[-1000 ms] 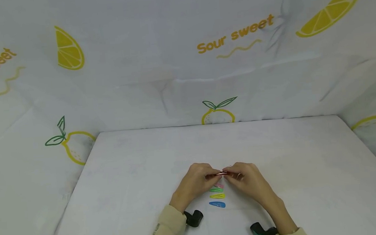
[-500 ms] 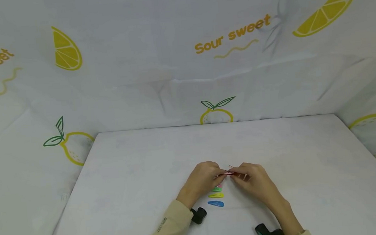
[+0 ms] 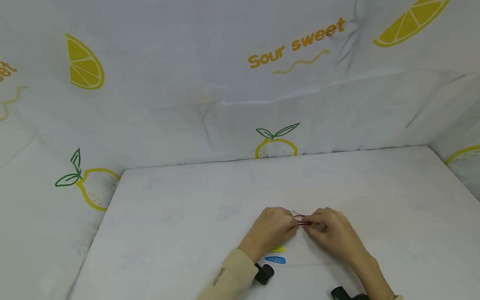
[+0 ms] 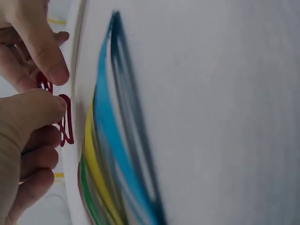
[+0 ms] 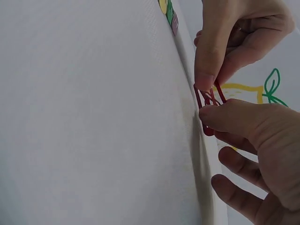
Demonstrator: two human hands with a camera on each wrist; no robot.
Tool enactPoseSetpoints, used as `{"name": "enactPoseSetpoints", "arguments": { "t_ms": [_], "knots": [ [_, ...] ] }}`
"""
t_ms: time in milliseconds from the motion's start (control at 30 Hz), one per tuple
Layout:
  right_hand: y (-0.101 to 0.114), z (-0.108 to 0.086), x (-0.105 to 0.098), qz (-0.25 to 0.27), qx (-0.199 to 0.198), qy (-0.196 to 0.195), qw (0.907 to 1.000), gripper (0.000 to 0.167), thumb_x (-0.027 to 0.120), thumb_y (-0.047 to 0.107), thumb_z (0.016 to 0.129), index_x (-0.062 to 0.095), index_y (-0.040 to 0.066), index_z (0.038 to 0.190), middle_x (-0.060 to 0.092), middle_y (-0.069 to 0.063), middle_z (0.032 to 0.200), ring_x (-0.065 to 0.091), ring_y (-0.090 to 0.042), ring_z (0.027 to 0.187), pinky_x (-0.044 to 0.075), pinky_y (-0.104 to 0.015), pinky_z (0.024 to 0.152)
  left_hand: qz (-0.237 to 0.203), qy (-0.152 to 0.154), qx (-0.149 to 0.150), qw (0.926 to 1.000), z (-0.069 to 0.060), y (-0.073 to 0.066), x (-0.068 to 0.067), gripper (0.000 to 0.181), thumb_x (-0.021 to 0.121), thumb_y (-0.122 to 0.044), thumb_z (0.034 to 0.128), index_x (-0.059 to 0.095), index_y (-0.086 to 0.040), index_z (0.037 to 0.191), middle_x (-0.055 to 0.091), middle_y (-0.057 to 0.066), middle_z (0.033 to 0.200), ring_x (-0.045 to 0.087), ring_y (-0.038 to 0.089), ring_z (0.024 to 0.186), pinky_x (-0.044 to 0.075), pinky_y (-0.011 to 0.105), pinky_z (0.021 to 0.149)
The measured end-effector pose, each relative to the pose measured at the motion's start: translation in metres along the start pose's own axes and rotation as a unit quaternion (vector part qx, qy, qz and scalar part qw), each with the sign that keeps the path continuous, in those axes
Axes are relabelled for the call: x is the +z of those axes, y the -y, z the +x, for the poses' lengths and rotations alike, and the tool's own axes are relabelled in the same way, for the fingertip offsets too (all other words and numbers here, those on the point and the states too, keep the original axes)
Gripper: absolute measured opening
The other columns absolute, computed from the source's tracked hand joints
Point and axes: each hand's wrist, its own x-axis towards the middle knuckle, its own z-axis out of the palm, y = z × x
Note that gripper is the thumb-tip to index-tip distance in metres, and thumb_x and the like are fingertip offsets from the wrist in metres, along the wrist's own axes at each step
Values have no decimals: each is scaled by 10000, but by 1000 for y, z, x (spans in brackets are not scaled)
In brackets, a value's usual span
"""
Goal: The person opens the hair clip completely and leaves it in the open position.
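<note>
Both hands pinch a dark red snap hair clip above the white table, its open metal frame spread between their fingertips. In the head view my left hand (image 3: 270, 229) holds the left end of the red hair clip (image 3: 301, 224), and my right hand (image 3: 333, 234) the right end. The left wrist view shows part of the red clip (image 4: 70, 122) beside the left thumb. From the right wrist, the clip's rounded end (image 5: 208, 131) sticks out below the right thumb. Below the left hand lie a yellow hair clip (image 3: 278, 249) and a blue hair clip (image 3: 275, 260).
A green clip (image 4: 85, 192) lies beyond the yellow one, mostly hidden by the left hand in the head view. Black wrist devices (image 3: 265, 274) sit close to the tabletop (image 3: 180, 247). A lemon-print sheet (image 3: 168, 80) hangs behind the table.
Both hands have shifted right with the red clip, and its frame now looks more spread. The left hand now covers the pink and green clips in the head view.
</note>
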Motion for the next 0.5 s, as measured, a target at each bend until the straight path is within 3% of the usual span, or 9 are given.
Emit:
{"name": "enactPoseSetpoints", "arguments": {
  "t_ms": [167, 333, 500],
  "knots": [
    [-3, -1, 0, 125, 267, 167, 9994, 197, 834, -40, 768, 830, 84, 922, 756, 42, 831, 509, 16, 706, 461, -195, 597, -590, 87, -323, 9977, 1, 1, 7, 112, 754, -225, 913, 828, -229, 828, 676, -136, 668, 445, -37, 600, 351, 109, 576],
    [-7, -3, 2, 248, 499, 320, 9979, 162, 827, -18, 791, 827, 92, 909, 736, 47, 840, 477, 16, 705, 435, -191, 597, -1660, 55, -743, 9833, 1, 2, 13, 66, 784, -182, 891, 845, -167, 910, 741, -105, 731, 463, -72, 629, 327, 41, 606],
    [-9, -3, 2, 279, 537, 352, 9975, 141, 834, 6, 799, 824, 111, 891, 715, 53, 841, 455, 11, 699, 411, -191, 591, -2024, 92, -912, 9750, 0, 4, 16, 82, 780, -168, 897, 843, -139, 941, 781, -75, 795, 523, -92, 648, 360, 18, 620]
  ]
}}
